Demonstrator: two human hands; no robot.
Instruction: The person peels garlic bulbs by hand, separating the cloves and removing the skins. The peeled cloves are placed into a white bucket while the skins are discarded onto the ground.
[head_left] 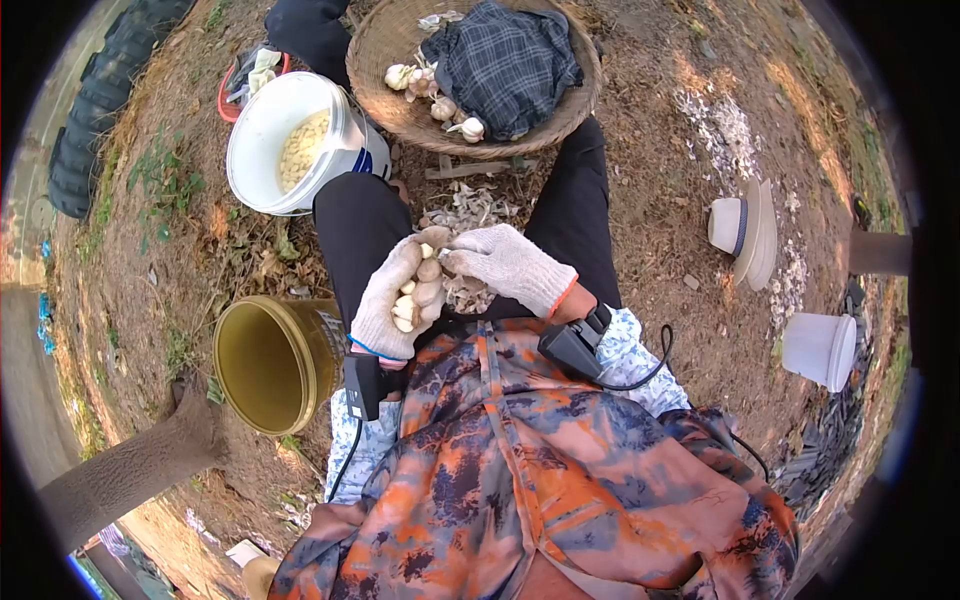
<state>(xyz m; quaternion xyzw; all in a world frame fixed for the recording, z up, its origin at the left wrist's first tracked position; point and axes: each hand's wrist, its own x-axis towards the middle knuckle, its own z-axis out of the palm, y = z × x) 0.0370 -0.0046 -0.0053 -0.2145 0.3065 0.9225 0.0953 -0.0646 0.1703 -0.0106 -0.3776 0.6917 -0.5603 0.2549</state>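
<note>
My left hand (392, 300), in a whitish knit glove, cups several garlic cloves (407, 305), some peeled and pale, some still in brownish skin. Gloved as well, my right hand (508, 262) has its fingers pinched together against the upper edge of the cupped fingers; what lies between the fingertips is too small to name. Between my legs, garlic skins (470, 208) are scattered on the ground. Beyond my knees, a round woven basket (385, 112) holds garlic bulbs (443, 107) and a dark checked cloth (500, 68). A white bucket (252, 135) at its left contains peeled cloves (303, 150).
A yellowish bucket (325, 350) lies tipped at the left, near a tree trunk (140, 468). A hat (757, 235) and a white tub (815, 350) are at the right. Part of a dark-clothed person (308, 35) shows beyond the white bucket. A tyre (100, 100) stands far left.
</note>
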